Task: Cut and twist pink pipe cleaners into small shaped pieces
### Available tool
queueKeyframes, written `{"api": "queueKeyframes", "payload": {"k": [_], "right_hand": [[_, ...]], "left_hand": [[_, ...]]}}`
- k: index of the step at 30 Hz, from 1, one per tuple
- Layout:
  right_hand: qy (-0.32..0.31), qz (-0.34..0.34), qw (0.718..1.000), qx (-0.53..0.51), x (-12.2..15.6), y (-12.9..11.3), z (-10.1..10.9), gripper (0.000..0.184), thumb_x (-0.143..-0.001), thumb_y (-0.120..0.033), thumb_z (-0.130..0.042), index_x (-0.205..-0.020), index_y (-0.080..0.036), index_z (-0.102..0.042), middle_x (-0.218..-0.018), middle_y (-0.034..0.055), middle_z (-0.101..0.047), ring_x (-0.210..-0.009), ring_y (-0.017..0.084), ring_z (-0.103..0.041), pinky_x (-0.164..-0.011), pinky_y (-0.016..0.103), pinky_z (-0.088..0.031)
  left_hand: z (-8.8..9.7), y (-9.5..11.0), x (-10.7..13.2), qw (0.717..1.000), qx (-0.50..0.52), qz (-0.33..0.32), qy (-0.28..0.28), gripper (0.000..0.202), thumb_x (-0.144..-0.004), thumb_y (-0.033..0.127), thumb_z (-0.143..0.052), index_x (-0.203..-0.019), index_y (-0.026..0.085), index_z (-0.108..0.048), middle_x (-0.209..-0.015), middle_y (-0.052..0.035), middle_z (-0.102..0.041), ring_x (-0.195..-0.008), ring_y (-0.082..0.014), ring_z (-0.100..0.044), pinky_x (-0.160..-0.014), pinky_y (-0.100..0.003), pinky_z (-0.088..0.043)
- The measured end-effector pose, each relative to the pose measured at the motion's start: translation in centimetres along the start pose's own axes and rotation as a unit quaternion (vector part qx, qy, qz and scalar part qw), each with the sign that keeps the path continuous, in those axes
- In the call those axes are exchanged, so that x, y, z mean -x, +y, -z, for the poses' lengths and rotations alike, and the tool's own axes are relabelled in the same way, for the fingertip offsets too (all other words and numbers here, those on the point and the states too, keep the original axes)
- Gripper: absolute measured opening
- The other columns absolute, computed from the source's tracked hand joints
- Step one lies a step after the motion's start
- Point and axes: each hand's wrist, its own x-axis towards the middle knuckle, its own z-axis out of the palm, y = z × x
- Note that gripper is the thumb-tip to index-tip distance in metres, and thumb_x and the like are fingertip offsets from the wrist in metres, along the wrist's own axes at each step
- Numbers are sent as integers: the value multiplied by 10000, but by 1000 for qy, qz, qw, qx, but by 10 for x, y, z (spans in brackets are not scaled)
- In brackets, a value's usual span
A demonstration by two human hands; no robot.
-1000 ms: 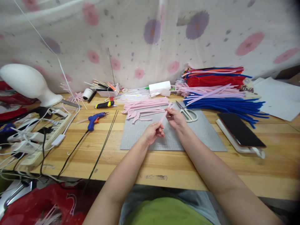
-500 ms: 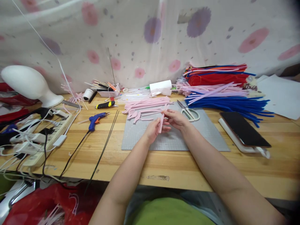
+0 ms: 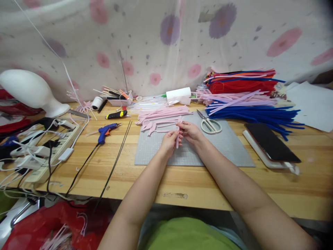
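Note:
Over the grey cutting mat (image 3: 223, 149), both hands hold short pink pipe cleaners (image 3: 177, 142) standing roughly upright. My left hand (image 3: 169, 141) pinches them from the left, its fingers closed. At their upper part, my right hand (image 3: 190, 131) grips with thumb and fingertips. How many strands are held cannot be made out. Just behind the hands lie curled pink pipe cleaner pieces (image 3: 148, 127) and a bundle of straight pink pipe cleaners (image 3: 163, 114). Scissors (image 3: 212, 125) with pale handles rest on the mat, right of my right hand.
A blue glue gun (image 3: 105, 132), a yellow-black utility knife (image 3: 116, 115) and thin dark rods (image 3: 116, 159) lie left. Blue pipe cleaners (image 3: 252, 114) are piled at back right, near a phone (image 3: 272, 142). A power strip (image 3: 41, 173) with tangled cables occupies the left edge.
My hands have drawn closer together around the pink pipe cleaners. My left fingers, more spread before, are now curled in, and the right hand has shifted slightly left.

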Motion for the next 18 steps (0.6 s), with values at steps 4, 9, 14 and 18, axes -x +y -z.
{"api": "queueKeyframes", "payload": {"k": [4, 9, 14, 18], "right_hand": [[-11, 6, 1000, 13, -1, 0, 1, 323, -440, -338, -789, -615, -156, -587, -473, -52, -483, -424, 51, -394, -412, 213, -281], [-24, 17, 999, 18, -1, -2, 4, 314, -463, -355, -780, -654, -165, -619, -526, -47, -512, -465, 53, -420, -448, 212, -310], [-1, 4, 1000, 4, -2, 0, 5, 328, -416, -342, -798, -633, -160, -633, -505, -47, -510, -464, 48, -401, -448, 204, -299], [-1, 7, 1000, 4, -2, 3, 7, 299, -436, -330, -794, -603, -162, -613, -512, -47, -514, -468, 46, -402, -454, 201, -306]], "left_hand": [[0, 1, 3, 1000, 11, 9, -9, 202, -723, 323, -602, -762, 126, -577, -572, 37, -526, -427, -27, -442, -442, -173, -405], [2, 0, 6, 999, 35, 14, -19, 257, -671, 345, -659, -762, 117, -582, -571, 37, -539, -431, -21, -443, -482, -184, -435], [6, -1, 5, 999, 26, 20, -28, 276, -622, 329, -698, -745, 112, -582, -568, 28, -560, -421, -29, -469, -487, -190, -443], [8, -2, 3, 999, 13, 18, -28, 248, -626, 312, -694, -727, 115, -583, -567, 19, -579, -418, -43, -489, -483, -199, -442]]}}
